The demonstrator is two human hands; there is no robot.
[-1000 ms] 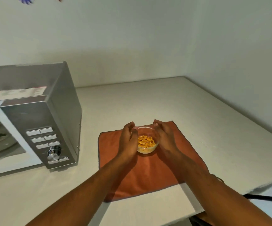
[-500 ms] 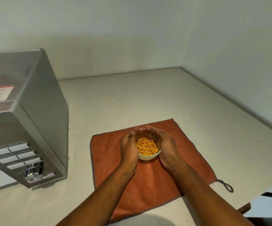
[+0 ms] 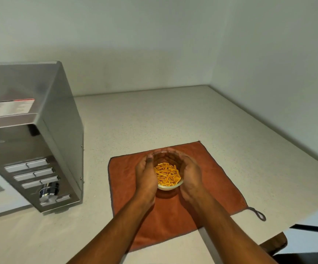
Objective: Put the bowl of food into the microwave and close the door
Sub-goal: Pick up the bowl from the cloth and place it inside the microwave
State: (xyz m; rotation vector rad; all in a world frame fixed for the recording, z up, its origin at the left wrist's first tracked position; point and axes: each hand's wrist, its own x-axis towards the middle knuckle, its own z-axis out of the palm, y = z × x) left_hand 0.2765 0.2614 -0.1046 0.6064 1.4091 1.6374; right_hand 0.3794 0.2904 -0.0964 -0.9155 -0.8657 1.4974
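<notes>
**Hands cupped round the bowl, on the cloth**

Left hand [image 3: 146, 177] pressed flat against the bowl's left wall, thumb up at the rim, fingers curling round the far side. Right hand [image 3: 191, 175] mirrored on the right wall, fingers wrapping the back edge and nearly meeting the left fingertips there. Both grasping the bowl [image 3: 168, 185], palms touching glass. Clear bowl caught squarely between the two palms, only its near wall and pale base showing. Short orange sticks of food [image 3: 167, 175] heaped inside, below the rim. Seated on the cloth or just off it? Cannot tell; a dark shadow right beneath it.

Orange cloth [image 3: 217, 180] spread on the pale counter [image 3: 154, 119], hanging loop [image 3: 257, 214] trailing off its near right corner. Forearms running in from the bottom edge, crossing the cloth's near side.

Over to the left, well apart from the bowl: steel microwave [image 3: 40, 115], control panel facing the camera, three rows of buttons [image 3: 31, 173], a shiny knob [image 3: 48, 191] under them. Strip of the cavity opening just visible at the far left edge; door itself out of frame. White walls meeting in the back corner behind the counter.
</notes>
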